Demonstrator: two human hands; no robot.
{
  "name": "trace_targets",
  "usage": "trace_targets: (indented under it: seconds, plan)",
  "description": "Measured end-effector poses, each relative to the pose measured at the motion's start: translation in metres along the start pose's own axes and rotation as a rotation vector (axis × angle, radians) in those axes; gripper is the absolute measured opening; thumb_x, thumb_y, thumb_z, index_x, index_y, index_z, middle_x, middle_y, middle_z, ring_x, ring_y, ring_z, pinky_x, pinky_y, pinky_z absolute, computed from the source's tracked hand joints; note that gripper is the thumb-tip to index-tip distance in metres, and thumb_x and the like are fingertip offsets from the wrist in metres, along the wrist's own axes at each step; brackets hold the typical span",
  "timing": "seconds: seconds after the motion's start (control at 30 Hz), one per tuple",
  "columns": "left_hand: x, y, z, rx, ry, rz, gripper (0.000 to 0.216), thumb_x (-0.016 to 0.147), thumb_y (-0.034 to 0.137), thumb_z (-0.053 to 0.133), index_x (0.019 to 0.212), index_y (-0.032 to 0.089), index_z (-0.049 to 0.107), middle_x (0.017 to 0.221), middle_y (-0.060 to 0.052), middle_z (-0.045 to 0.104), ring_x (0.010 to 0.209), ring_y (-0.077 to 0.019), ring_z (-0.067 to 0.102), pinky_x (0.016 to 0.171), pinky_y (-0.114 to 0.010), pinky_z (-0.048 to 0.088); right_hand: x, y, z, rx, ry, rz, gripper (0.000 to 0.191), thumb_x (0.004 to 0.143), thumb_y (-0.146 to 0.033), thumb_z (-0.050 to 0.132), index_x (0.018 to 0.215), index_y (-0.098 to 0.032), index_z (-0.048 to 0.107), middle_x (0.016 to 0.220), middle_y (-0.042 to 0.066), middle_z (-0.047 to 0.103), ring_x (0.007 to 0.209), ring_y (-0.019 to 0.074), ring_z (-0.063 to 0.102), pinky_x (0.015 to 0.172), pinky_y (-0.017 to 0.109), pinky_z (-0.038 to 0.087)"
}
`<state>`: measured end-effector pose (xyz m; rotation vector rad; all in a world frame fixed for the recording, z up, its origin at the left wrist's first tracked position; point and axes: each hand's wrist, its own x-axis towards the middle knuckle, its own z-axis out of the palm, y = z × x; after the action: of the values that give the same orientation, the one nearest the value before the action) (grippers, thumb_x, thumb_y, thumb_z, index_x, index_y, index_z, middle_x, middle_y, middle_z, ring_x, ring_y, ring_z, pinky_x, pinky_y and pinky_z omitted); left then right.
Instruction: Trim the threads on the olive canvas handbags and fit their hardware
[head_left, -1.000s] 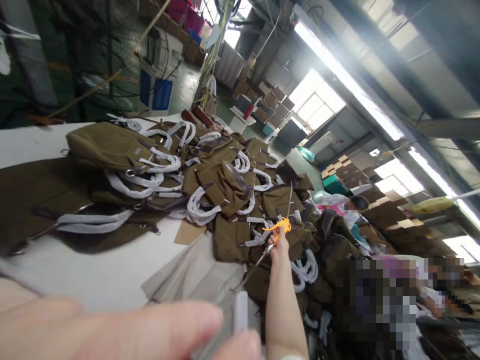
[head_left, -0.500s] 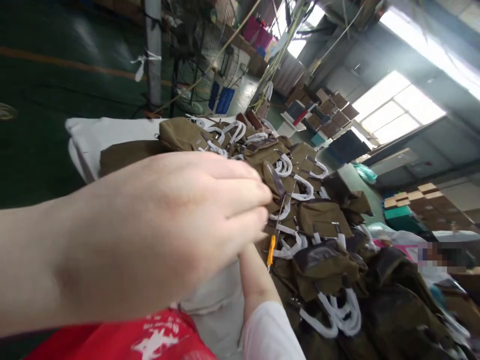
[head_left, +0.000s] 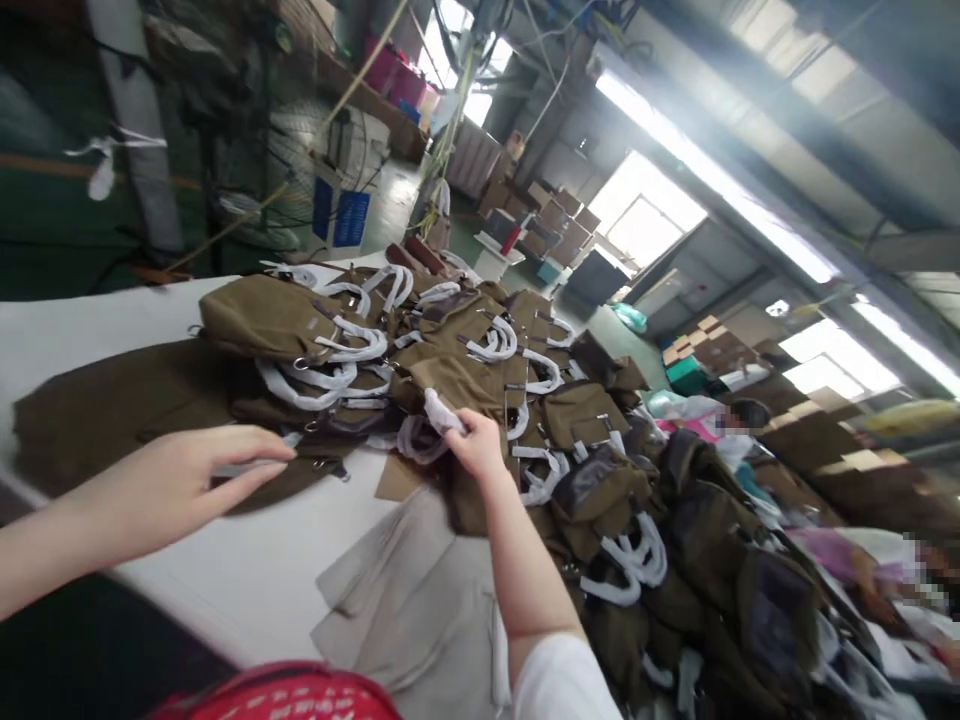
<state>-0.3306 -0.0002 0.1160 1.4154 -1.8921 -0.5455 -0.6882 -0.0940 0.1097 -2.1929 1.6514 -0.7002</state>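
A big heap of olive-brown canvas bags with white-wrapped handles covers the white table. My right hand is closed on a white-wrapped handle of one bag in the middle of the heap. My left hand reaches forward over the table with fingers stretched out, its fingertips at the edge of a flat dark brown bag on the left. It holds nothing.
A beige cloth lies on the table near me. More dark bags pile up to the right. Another person sits beyond the heap. Cardboard boxes, a fan and cables fill the back of the hall.
My left hand has dropped from right in front of the camera to the table's left side. My right hand no longer shows the orange tool and now grips a bag handle.
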Motion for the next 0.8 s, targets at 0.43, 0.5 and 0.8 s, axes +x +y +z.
trace_targets:
  seconds: [0.43,0.5,0.8]
  plan:
    - [0.062,0.081,0.011,-0.369,-1.182,0.255,0.042,0.075,0.057,0.071,0.098,0.023,0.076,0.099,-0.004,0.074,0.093,-0.0265,0.064,0.085,-0.028,0.049,-0.08,-0.101,-0.063,0.699,0.068,0.0,0.02,0.06,-0.024,0.051,0.068,-0.015,0.067,0.06,0.0,0.058,0.054,0.0129,0.048,0.05,0.023,0.037]
    - [0.047,0.08,0.036,-0.518,-1.197,0.189,0.05,0.082,0.067,0.055,0.082,0.02,0.073,0.085,-0.003,0.071,0.081,-0.0228,0.062,0.079,-0.027,0.049,-0.087,-0.099,-0.07,0.619,0.12,-0.016,0.026,0.06,-0.022,0.049,0.077,-0.015,0.069,0.071,0.003,0.064,0.065,0.0167,0.057,0.059,0.026,0.045]
    - [0.011,0.053,0.137,-0.471,-0.631,-0.379,0.068,0.076,0.082,0.024,0.052,0.023,0.05,0.056,-0.006,0.059,0.061,-0.0221,0.056,0.069,-0.034,0.049,-0.155,-0.147,-0.021,0.275,-0.161,0.154,0.025,0.089,-0.036,0.059,0.109,-0.02,0.059,0.071,-0.002,0.064,0.065,0.0156,0.061,0.066,0.028,0.049]
